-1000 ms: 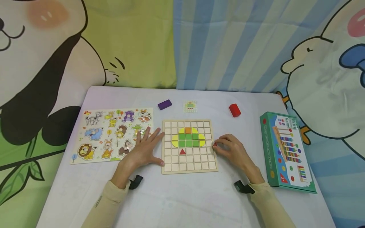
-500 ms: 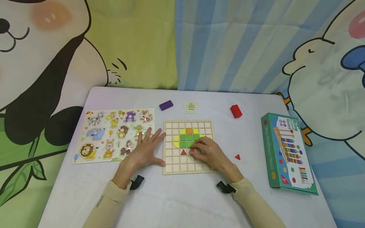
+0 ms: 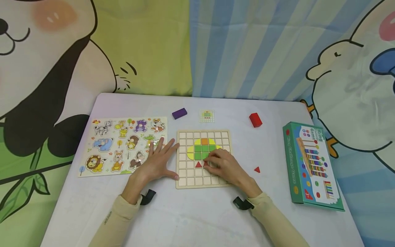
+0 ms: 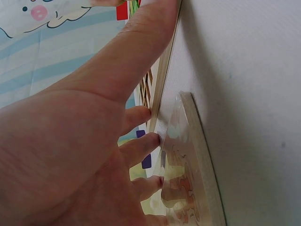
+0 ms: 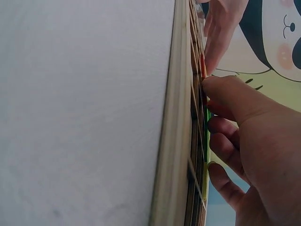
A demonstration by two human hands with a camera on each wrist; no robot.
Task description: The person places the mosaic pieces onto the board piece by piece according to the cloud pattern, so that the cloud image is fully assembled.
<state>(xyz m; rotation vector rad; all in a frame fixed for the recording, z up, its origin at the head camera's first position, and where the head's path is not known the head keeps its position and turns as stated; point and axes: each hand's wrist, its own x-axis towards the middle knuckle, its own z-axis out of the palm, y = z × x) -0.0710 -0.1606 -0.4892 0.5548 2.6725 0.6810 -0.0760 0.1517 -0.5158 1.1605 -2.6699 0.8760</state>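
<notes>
A wooden grid board (image 3: 182, 174) lies mid-table, bearing green square tiles (image 3: 202, 149), yellow rounded tiles (image 3: 190, 154), an orange square tile (image 3: 204, 141) and a red triangle tile (image 3: 198, 165). Just right of that triangle, my right hand (image 3: 226, 168) pinches another red triangle tile (image 5: 205, 96) down at the board; fingers mostly cover it. My left hand (image 3: 155, 164) is spread flat, thumb and fingertips at the board's left edge and other fingers over the animal puzzle (image 3: 103, 145). A loose red triangle tile (image 3: 257, 169) lies on the table, right of the board.
Behind the board lie a small pattern card (image 3: 206, 116), a purple block (image 3: 179, 114) and a red block (image 3: 255, 120). A green game box (image 3: 313, 166) stands at the right of the white-covered table (image 3: 191, 219).
My right hand has moved left from the board's right edge to the cells beside the placed red triangle, carrying its tile. The loose triangle has come into view. My left hand stays put.
</notes>
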